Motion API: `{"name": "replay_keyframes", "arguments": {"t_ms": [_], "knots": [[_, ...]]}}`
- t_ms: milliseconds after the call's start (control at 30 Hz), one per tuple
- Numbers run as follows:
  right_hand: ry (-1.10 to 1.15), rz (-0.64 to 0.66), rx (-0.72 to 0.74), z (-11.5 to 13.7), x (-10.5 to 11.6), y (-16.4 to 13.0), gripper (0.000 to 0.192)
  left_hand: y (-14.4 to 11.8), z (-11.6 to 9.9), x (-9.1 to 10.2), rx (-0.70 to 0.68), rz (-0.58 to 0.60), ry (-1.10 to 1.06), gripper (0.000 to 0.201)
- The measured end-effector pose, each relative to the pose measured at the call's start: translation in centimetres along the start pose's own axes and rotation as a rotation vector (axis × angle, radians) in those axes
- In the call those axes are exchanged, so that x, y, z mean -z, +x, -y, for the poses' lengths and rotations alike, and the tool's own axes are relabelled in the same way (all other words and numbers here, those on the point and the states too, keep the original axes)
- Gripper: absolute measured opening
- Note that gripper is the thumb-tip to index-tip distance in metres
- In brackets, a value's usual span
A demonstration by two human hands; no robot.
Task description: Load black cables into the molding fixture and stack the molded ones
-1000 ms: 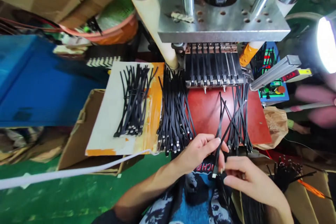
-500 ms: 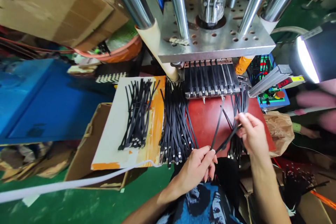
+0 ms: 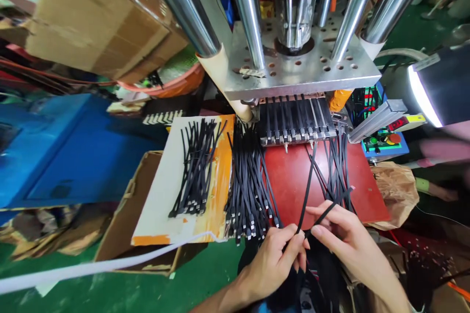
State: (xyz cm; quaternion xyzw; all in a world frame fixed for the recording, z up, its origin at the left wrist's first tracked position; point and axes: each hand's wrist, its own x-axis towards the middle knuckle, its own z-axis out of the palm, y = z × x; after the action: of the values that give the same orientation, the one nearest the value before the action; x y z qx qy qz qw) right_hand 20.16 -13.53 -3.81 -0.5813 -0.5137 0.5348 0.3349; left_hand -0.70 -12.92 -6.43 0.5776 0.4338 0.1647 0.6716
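Note:
My left hand [image 3: 277, 254] pinches the lower end of a black strap [image 3: 307, 183] that rises toward the press fixture [image 3: 296, 122]. My right hand [image 3: 343, 237] grips a second black strap [image 3: 332, 205], which slants up and right; the fingertips of both hands meet above the red plate's [image 3: 290, 176] front edge. A loose bunch of black straps [image 3: 336, 166] lies on the plate just behind my right hand. A bigger heap of black straps [image 3: 247, 181] lies left of the plate.
A white and orange board [image 3: 165, 190] on a cardboard box [image 3: 121, 225] carries another strap bundle [image 3: 196, 166]. The steel press with chrome columns [image 3: 297, 66] looms behind. A control box [image 3: 385, 139] and a bright lamp [image 3: 426, 93] stand right; a blue bin [image 3: 55, 146] is left.
My right hand came down from the strap bunch on the plate to meet my left hand at the front edge, bringing a strap. The camera tilted up slightly.

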Motion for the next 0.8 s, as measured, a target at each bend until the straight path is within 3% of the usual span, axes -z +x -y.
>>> {"name": "replay_keyframes", "arguments": {"t_ms": [100, 233, 333, 433, 533, 667, 800], "knots": [[0.223, -0.146, 0.001, -0.6, -2.0, 0.9, 0.038, 0.7, -0.5, 0.4, -0.034, 0.093, 0.131, 0.053], [0.237, -0.291, 0.012, -1.3, -1.7, 1.8, 0.035, 0.5, -2.2, 2.0, 0.029, 0.219, 0.329, 0.044], [0.193, -0.218, 0.067, -1.1, -1.0, 1.9, 0.033, 1.1, -4.2, 3.3, 0.0, 0.232, 0.387, 0.032], [0.136, -0.099, 0.137, -0.7, -1.1, 2.0, 0.032, 2.9, -6.6, 4.4, -0.197, 0.009, 0.289, 0.043], [0.05, -0.038, 0.209, -0.3, -1.4, 1.9, 0.026, 5.1, -8.6, 5.1, -0.379, -0.06, 0.247, 0.025], [-0.054, 0.012, 0.253, -0.2, -1.1, 1.2, 0.026, 6.3, -10.1, 5.5, -0.344, -0.003, 0.213, 0.022], [-0.088, 0.054, 0.273, -0.1, -0.8, 1.3, 0.025, 6.4, -9.7, 5.1, -0.316, 0.001, 0.109, 0.027]]}}
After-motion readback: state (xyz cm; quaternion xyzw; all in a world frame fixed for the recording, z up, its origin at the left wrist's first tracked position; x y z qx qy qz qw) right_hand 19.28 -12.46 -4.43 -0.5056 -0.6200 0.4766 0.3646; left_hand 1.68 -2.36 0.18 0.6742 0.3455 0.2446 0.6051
